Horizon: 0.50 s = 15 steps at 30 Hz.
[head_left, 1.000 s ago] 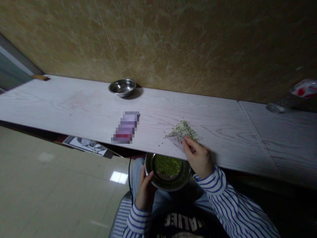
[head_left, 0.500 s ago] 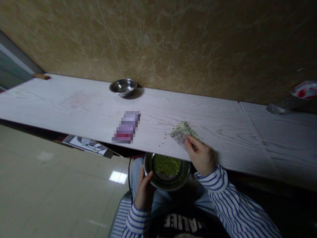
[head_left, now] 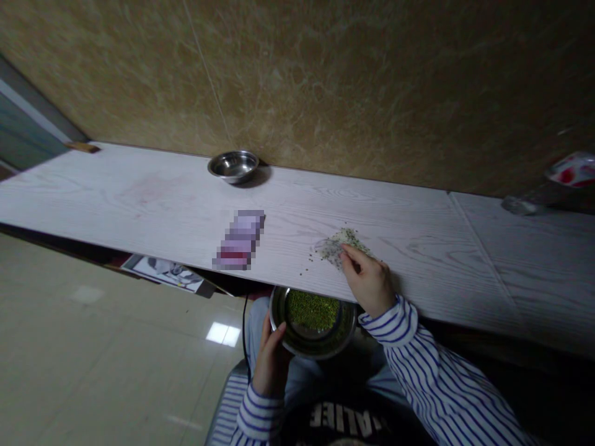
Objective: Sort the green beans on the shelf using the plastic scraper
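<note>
Below the table's front edge, my left hand [head_left: 273, 354] grips the left rim of a metal bowl [head_left: 320, 348], thumb on the rim. Green mung beans [head_left: 312, 308] lie inside it. On the tabletop, my right hand [head_left: 369, 279] has its thumb and index finger pinched on a thin see-through plastic sheet [head_left: 331, 249]. The sheet lies over part of a small heap of white grains, seemingly rice, mixed with green beans [head_left: 349, 235]. My fingers hide the near right side of the heap. A few loose beans are scattered to its left.
A smaller metal bowl [head_left: 233, 167] stands near the wall. A blurred-out purple phone-shaped thing [head_left: 240, 239] lies left of the heap. At the far right lies a clear bottle with a red-and-white label [head_left: 572, 170]. An open drawer [head_left: 162, 272] juts out below the table's left part.
My right hand has moved slightly away from me and to the left over the heap, and the plastic sheet has shifted further over it. My left hand keeps the bowl in place.
</note>
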Tool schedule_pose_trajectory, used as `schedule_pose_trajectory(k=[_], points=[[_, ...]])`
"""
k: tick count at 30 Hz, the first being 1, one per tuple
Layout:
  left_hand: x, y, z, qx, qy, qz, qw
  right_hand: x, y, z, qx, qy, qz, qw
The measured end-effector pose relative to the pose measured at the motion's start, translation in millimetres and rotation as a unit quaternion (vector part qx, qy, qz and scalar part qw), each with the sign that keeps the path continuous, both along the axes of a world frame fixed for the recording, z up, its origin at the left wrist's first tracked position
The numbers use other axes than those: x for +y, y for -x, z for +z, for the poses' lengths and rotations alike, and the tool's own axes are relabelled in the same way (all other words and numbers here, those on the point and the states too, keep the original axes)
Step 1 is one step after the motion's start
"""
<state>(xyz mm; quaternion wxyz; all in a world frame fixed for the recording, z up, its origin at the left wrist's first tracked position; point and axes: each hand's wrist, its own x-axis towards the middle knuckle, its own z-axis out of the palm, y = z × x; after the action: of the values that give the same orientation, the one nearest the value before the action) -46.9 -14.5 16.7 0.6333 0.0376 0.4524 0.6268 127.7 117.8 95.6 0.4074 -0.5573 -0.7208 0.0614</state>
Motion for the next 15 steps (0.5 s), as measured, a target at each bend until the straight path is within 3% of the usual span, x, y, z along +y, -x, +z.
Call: schedule_pose_trajectory(k=[15], points=[[3.3,3.2,-0.8,0.025,0.007,-0.003,1.0,1.0,1.7,0.3,0.022,0.031,0.037,0.999]])
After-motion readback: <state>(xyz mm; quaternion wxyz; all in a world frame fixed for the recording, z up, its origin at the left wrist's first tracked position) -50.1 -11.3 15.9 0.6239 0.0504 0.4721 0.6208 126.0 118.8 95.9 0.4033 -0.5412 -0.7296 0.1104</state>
